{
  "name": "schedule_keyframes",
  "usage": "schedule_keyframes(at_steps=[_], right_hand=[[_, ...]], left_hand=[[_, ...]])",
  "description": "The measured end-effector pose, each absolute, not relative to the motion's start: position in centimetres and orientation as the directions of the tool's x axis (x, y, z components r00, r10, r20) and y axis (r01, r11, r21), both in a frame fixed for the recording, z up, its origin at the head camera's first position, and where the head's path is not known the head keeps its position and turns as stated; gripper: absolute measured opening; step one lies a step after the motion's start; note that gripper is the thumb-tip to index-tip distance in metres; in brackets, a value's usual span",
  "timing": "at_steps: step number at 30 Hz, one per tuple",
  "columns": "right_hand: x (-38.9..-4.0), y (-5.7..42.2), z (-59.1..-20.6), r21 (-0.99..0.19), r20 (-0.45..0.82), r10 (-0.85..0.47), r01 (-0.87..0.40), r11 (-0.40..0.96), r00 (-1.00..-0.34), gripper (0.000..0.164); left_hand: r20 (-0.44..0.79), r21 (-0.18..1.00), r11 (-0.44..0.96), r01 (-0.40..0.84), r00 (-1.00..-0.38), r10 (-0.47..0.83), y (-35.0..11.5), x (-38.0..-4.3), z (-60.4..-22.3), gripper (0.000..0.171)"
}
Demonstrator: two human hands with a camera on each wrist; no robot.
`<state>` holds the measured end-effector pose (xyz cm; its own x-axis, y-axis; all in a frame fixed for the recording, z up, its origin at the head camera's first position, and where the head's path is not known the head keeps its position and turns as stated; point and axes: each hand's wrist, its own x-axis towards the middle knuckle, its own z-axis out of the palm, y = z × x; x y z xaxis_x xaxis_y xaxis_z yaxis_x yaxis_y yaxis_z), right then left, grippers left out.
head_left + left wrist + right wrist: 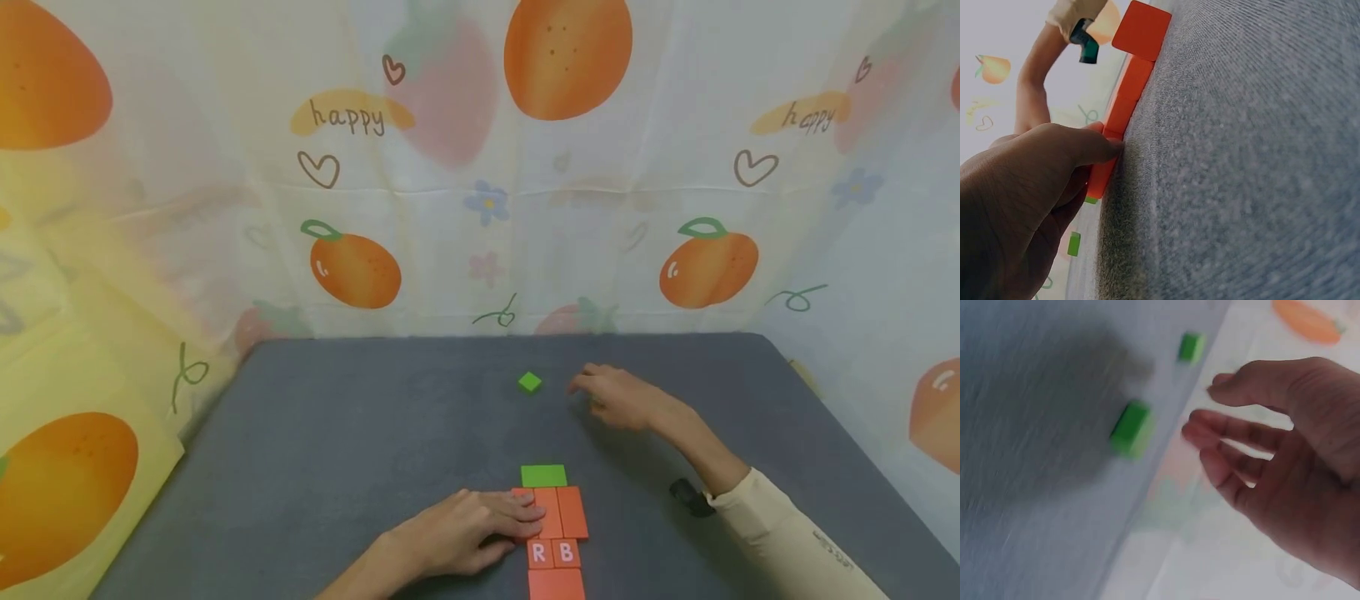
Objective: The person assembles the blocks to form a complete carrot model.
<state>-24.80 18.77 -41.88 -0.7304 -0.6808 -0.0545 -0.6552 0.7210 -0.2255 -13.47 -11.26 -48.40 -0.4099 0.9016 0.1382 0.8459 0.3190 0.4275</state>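
My left hand [468, 533] rests its fingers on the left side of several orange blocks [572, 512] laid flat together, with the thumb by their edge. In the left wrist view the thumb lies along the side of an orange block [1129, 94]. Below the upper row sit two small blocks with the letters R [538, 552] and B [567, 552], then a wider orange block [556, 583]. A green rectangular block [543, 476] touches the top of the row. My right hand [622, 398] hovers above the table, fingers loosely bent and holding nothing, to the right of a small green block [529, 382].
The grey table [360, 417] ends at a back edge, beyond which hangs a fruit-print cloth [450, 275]. Similar cloth stands at both sides. A dark wrist device [690, 497] sits by the right sleeve.
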Motion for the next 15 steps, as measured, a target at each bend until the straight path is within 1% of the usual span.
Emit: schedule_keyframes(at_steps=[2, 5, 8, 10, 12, 15], right_hand=[[-25.4, 19.6, -42.2, -0.183, -0.074, -0.655, -0.636, 0.75, -0.752, 0.036], [-25.8, 20.6, -43.1, -0.147, -0.101, -0.636, -0.621, 0.77, -0.765, 0.041], [-26.0, 21.0, -44.0, -0.149, -0.078, -0.62, -0.606, 0.782, -0.781, 0.04], [-26.2, 21.1, -44.4, -0.17, -0.06, -0.609, -0.593, 0.787, -0.791, 0.036], [-26.4, 21.2, -44.5, -0.19, -0.053, -0.612, -0.594, 0.782, -0.789, 0.032], [-26.4, 21.0, -44.1, -0.209, -0.033, -0.675, -0.655, 0.726, -0.737, 0.033]], left_hand=[[0.138, 0.427, 0.32, 0.846, -0.411, 0.901, -11.2, -13.4, -48.4, 0.036], [0.136, 0.423, 0.322, 0.847, -0.41, 0.902, -11.2, -13.4, -48.3, 0.036], [0.137, 0.422, 0.322, 0.847, -0.411, 0.901, -11.3, -13.4, -48.3, 0.036], [0.141, 0.419, 0.322, 0.849, -0.411, 0.901, -11.3, -13.4, -48.3, 0.036], [0.143, 0.417, 0.32, 0.85, -0.409, 0.901, -11.3, -13.5, -48.3, 0.036], [0.146, 0.418, 0.317, 0.852, -0.407, 0.902, -11.3, -13.5, -48.1, 0.036]])
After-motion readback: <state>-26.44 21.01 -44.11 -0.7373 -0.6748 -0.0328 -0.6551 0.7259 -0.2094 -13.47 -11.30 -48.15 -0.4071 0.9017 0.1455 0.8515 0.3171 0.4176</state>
